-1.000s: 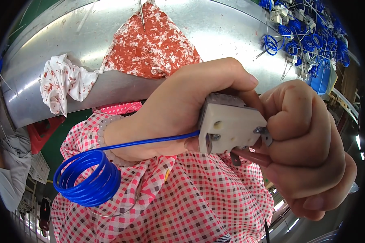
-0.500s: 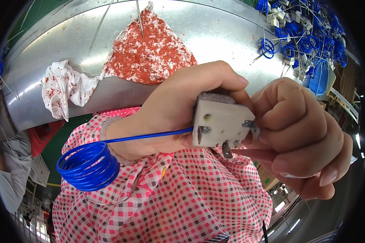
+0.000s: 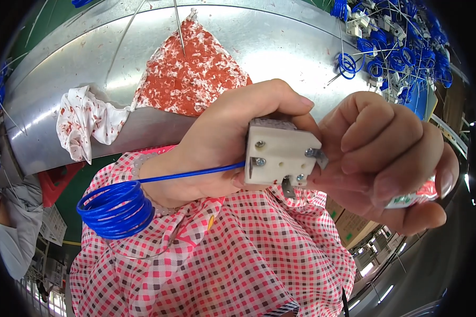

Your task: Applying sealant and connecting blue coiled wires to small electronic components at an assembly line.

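In front of my chest my left hand grips a capillary thermostat, a white block with a grey metal back, small screws and bent metal terminals. Out of its left side runs a blue tube, wound into a coil that hangs by my left wrist. My right hand is curled close against the block's right edge; whether its fingertips touch the block is hidden. Inside its folded fingers sits a small white, red and green object, mostly covered, its kind unclear.
Behind my hands stretches a shiny metal table. On it lie a red-stained cloth with a thin rod over it and a crumpled white cloth. Several blue-coiled thermostats are heaped at the far right. Another person's sleeve shows at left.
Both hands and the thermostat have shifted slightly left. My right hand has turned and risen a little, so more of the white, red and green object shows.
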Tool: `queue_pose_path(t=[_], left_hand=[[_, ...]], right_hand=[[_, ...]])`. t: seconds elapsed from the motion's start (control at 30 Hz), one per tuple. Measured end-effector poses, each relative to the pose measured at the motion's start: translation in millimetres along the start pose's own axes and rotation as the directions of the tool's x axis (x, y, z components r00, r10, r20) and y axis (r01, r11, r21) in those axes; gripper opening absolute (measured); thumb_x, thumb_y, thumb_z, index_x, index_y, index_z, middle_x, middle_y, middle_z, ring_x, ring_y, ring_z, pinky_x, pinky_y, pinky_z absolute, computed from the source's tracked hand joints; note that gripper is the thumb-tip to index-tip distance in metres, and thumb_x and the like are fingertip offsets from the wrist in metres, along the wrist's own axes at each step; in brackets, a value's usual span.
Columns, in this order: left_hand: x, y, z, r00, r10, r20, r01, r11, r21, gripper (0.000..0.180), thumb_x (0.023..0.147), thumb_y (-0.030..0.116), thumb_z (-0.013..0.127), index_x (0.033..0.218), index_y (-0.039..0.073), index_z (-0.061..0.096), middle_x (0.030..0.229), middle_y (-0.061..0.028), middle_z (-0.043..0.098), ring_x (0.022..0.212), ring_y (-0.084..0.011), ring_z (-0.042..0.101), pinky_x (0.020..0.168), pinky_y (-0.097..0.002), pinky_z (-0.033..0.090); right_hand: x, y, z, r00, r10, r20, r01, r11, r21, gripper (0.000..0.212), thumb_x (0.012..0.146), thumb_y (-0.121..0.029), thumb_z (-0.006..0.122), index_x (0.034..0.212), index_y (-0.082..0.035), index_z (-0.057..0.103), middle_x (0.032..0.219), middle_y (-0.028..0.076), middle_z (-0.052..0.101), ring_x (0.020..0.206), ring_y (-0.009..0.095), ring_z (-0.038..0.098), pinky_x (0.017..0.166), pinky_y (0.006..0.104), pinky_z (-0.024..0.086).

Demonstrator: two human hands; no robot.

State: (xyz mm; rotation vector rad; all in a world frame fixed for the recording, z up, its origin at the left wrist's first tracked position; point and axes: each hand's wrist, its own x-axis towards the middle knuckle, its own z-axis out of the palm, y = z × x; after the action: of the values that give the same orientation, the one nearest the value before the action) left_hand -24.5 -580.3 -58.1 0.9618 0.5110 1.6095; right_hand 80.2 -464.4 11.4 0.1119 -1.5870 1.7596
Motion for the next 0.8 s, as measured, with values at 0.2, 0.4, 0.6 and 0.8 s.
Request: queue_pose_path(t=[0.2,0.4,0.6,0.8], left_hand=[[27,19,-1,0.764,-0.639,-0.09,0.389,0.568,-0.726,0.032,0.087,0.026,0.048,0.107,0.0,0.047,0.089,-0.0087,0.05,0.072,-0.0134,0.051,0.056,-0.022,0.044],[117,69,-37,0.807,-0.382,-0.45,0.07,0.818,-0.57,0.036,0.088,0.038,0.044,0.087,0.004,0.056,0.076,-0.0065,0.057,0.051,-0.0075,0.044,0.036,-0.0186,0.032],[334,100,-77,0.925,0.252,0.286,-0.122,0.907,-0.403,0.025,0.087,0.025,0.047,0.087,0.001,0.052,0.077,-0.0061,0.052,0.056,-0.0101,0.039,0.041,-0.0211,0.032],[521,-7,53,0.897,0.413,-0.159,-0.436,0.886,-0.16,0.03,0.091,0.03,0.041,0.084,0.003,0.052,0.068,-0.0039,0.054,0.054,-0.0151,0.05,0.052,-0.0265,0.044]], right_hand=[[9,10,15,0.869,-0.298,-0.395,0.349,0.935,0.062,0.041,0.084,-0.038,0.048,0.102,-0.002,0.05,0.064,0.005,0.048,0.043,0.011,0.035,0.04,0.0237,0.03],[-4,4,-30,0.314,-0.569,-0.76,0.149,0.82,-0.553,0.04,0.088,-0.043,0.033,0.093,-0.004,0.038,0.055,0.006,0.045,0.039,0.009,0.034,0.035,0.0198,0.025],[-48,-23,-65,0.134,-0.504,-0.853,0.194,0.857,-0.477,0.033,0.088,-0.039,0.035,0.088,-0.007,0.041,0.053,0.004,0.041,0.041,0.009,0.03,0.038,0.0195,0.022],[-78,-35,-86,0.077,-0.549,-0.832,0.287,0.812,-0.509,0.019,0.09,-0.024,0.038,0.086,-0.006,0.045,0.057,0.003,0.041,0.046,0.008,0.033,0.04,0.018,0.025]])
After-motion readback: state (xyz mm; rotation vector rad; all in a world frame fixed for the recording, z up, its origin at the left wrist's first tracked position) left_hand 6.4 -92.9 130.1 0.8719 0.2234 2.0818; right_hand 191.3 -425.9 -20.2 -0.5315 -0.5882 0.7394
